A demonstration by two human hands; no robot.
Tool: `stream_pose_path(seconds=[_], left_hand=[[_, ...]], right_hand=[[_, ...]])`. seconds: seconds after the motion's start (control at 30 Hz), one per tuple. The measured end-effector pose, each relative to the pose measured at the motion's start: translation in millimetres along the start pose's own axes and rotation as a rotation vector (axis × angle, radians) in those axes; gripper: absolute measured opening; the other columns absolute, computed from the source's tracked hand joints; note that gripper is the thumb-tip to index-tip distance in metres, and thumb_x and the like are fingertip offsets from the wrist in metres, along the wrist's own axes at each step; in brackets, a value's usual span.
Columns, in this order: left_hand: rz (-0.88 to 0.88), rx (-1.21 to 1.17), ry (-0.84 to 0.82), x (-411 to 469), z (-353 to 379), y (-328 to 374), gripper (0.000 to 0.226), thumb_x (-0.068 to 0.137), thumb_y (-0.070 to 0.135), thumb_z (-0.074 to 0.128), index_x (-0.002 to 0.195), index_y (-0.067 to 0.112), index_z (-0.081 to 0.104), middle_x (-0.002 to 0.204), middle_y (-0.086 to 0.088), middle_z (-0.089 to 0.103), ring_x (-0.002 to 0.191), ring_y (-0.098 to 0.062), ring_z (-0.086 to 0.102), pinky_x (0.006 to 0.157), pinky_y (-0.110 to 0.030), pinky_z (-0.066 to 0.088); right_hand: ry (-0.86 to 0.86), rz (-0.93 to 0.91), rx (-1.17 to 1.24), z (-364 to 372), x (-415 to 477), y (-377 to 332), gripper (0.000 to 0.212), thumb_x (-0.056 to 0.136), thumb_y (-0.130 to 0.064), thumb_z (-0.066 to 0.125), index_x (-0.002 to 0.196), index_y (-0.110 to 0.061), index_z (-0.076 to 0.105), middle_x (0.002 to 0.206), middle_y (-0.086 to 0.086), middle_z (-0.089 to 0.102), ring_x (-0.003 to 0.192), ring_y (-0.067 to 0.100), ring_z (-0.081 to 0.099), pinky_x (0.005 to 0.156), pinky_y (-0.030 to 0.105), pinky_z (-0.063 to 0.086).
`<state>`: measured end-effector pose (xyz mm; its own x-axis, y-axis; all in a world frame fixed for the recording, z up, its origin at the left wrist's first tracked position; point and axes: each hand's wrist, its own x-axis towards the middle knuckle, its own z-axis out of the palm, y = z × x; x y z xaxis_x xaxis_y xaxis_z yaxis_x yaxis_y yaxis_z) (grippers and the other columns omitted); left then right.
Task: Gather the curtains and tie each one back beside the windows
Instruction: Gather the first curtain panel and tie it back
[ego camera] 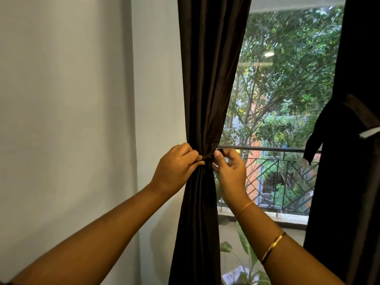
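Note:
A dark brown curtain [207,79] hangs at the left side of the window [283,95], bunched into a narrow waist at mid height. A thin dark tie-back [207,157] wraps that waist. My left hand [176,167] pinches the tie on the curtain's left side. My right hand [230,169] pinches it on the right side, thumb up against the fabric. A second dark curtain [353,140] hangs at the right edge of the window, drawn in partway up.
A pale wall [82,120] lies left of the curtain. Beyond the glass are a balcony railing [277,173] and trees. Green plant leaves [244,247] and a white paper [232,274] sit low, below my right forearm.

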<state>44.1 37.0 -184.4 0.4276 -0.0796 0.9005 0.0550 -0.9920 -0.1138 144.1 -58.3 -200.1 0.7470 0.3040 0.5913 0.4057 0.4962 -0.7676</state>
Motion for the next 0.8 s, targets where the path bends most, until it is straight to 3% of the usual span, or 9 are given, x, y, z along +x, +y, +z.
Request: stream_pose_path(seconds=[0.07, 0.13, 0.3, 0.4, 0.53, 0.67, 0.8], left_hand=[[-0.065, -0.063, -0.030, -1.1, -1.0, 1.0, 0.014, 0.075, 0.015, 0.075, 0.073, 0.005, 0.067, 0.070, -0.007, 0.060, 0.062, -0.017, 0.057, 0.057, -0.018, 0.042], [-0.124, -0.127, -0.045, 1.1, -3.8, -0.5, 0.014, 0.073, 0.018, 0.077, 0.073, 0.007, 0.068, 0.071, -0.005, 0.062, 0.063, -0.013, 0.056, 0.059, -0.007, 0.037], [-0.182, -0.218, -0.074, 6.2, -11.0, -5.5, 0.015, 0.070, 0.023, 0.079, 0.076, 0.010, 0.072, 0.073, 0.003, 0.062, 0.061, 0.001, 0.048, 0.064, 0.002, 0.037], [-0.184, -0.225, -0.098, 6.5, -14.3, -6.3, 0.016, 0.071, 0.026, 0.078, 0.079, 0.013, 0.074, 0.070, 0.015, 0.053, 0.059, 0.003, 0.048, 0.063, 0.002, 0.036], [-0.161, -0.234, -0.130, 5.3, -13.9, -3.2, 0.015, 0.072, 0.027, 0.078, 0.078, 0.014, 0.073, 0.065, 0.024, 0.044, 0.058, 0.005, 0.047, 0.061, 0.000, 0.035], [-0.148, -0.257, -0.157, -1.4, -11.7, -6.8, 0.015, 0.072, 0.027, 0.077, 0.076, 0.014, 0.072, 0.066, 0.022, 0.045, 0.059, 0.003, 0.048, 0.060, -0.002, 0.036], [-0.155, -0.270, -0.172, -0.9, -10.5, -12.6, 0.014, 0.072, 0.027, 0.077, 0.076, 0.015, 0.072, 0.067, 0.022, 0.047, 0.060, 0.001, 0.049, 0.060, -0.005, 0.039]], right_hand=[[0.009, 0.067, 0.014, 1.0, -2.9, -0.6, 0.017, 0.094, -0.008, 0.052, 0.078, -0.012, 0.054, 0.093, 0.023, 0.061, 0.090, 0.036, 0.061, 0.086, 0.051, 0.052], [0.021, 0.116, 0.009, 3.2, -2.0, -3.9, 0.021, 0.094, -0.009, 0.052, 0.073, -0.013, 0.051, 0.088, 0.022, 0.059, 0.086, 0.036, 0.059, 0.084, 0.051, 0.050], [0.086, 0.241, 0.091, 0.2, 16.8, -14.1, 0.030, 0.095, -0.006, 0.050, 0.066, -0.015, 0.044, 0.075, 0.009, 0.053, 0.076, 0.021, 0.055, 0.062, 0.029, 0.043], [0.115, 0.325, 0.175, -4.8, 25.6, -16.0, 0.033, 0.096, -0.005, 0.048, 0.065, -0.016, 0.041, 0.070, 0.003, 0.054, 0.066, 0.015, 0.057, 0.057, 0.024, 0.043], [0.146, 0.419, 0.300, -5.3, 30.8, -11.9, 0.032, 0.097, -0.002, 0.044, 0.068, -0.014, 0.039, 0.073, 0.005, 0.054, 0.064, 0.015, 0.058, 0.057, 0.024, 0.050], [0.182, 0.494, 0.383, -6.2, 32.0, -2.9, 0.028, 0.095, 0.006, 0.043, 0.073, -0.012, 0.039, 0.075, 0.008, 0.053, 0.066, 0.020, 0.059, 0.081, 0.038, 0.053], [0.193, 0.504, 0.408, -6.3, 32.5, -2.1, 0.027, 0.093, 0.009, 0.043, 0.075, -0.010, 0.041, 0.077, 0.009, 0.056, 0.066, 0.022, 0.061, 0.077, 0.038, 0.050]])
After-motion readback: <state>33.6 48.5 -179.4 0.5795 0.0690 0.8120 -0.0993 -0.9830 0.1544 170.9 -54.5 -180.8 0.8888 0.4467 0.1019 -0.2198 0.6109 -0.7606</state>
